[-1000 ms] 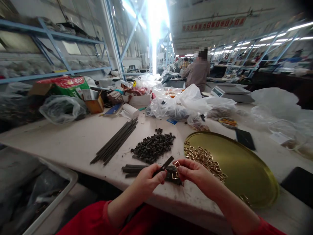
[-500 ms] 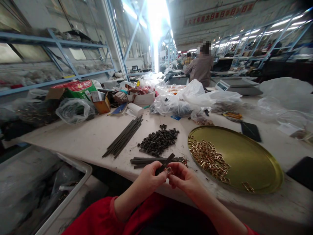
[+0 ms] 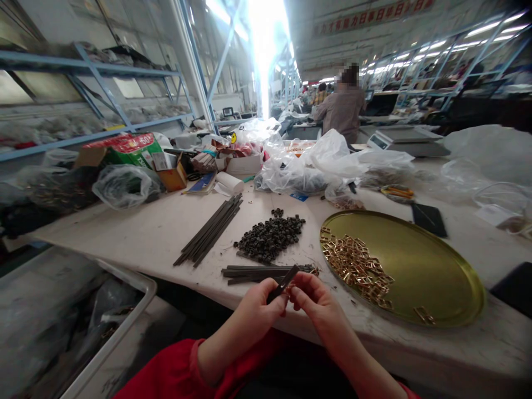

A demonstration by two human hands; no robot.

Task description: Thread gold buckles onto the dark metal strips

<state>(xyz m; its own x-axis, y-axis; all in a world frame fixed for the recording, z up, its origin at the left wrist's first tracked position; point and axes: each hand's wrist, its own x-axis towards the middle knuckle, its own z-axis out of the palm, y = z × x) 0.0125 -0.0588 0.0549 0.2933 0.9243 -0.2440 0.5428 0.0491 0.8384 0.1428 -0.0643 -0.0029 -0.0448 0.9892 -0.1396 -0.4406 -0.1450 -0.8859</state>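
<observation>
Moved since the earlier frame: both hands have drawn in toward the body and closed together at the worktop (image 3: pixel 137 238) edge; the view has tipped slightly, tray and piles otherwise as they were.

Left hand (image 3: pixel 253 311): closed on a dark flat strip (image 3: pixel 283 283), pinched between thumb and fingers, its free end angled up and away to the right.

Right hand (image 3: pixel 312 302): fingertips bunched at the strip's lower end, touching the left hand's; a small brass piece appears to sit between them, too small to tell for sure.

Strip: off the worktop, between the two hands, just in front of the loose strips (image 3: pixel 253 272) lying flat.

Nearby: heap of small dark rings (image 3: pixel 271 237) beyond the loose strips; bundle of long rods (image 3: pixel 211 229) to the left; round brass tray (image 3: pixel 424 266) to the right, with brass buckles (image 3: pixel 357 267) along its near left side. A person stands well apart at the far benches.

Risks, as judged: the small piece could slip from the fingertips and drop over the edge into the lap or the bin (image 3: pixel 103 332) below, since the grip is over open air; the strip could twist in so light a pinch; a sleeve could sweep the loose strips off.
</observation>
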